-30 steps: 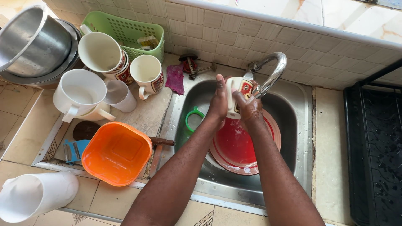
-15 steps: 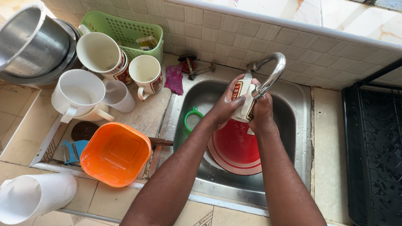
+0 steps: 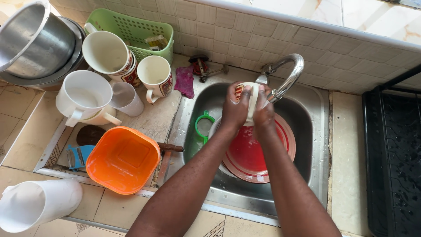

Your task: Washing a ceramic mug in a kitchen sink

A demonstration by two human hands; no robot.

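Mug [image 3: 246,102], white with a red print, sits clamped between the fingers of the left hand [image 3: 235,109] and right hand [image 3: 264,115], under the tap [image 3: 287,79] over the sink [image 3: 315,145]. Wet and likely slippery, it could drop onto the red plate [image 3: 250,153] below and chip.

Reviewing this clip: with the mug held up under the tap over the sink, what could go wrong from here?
1. Both the left hand and right hand hold the mug close to the metal tap; a knock might chip it.
2. If the mug slips, it would likely drop onto the red plate lying in the sink below.
3. The cups beside the sink lean on each other; a bump might topple them.
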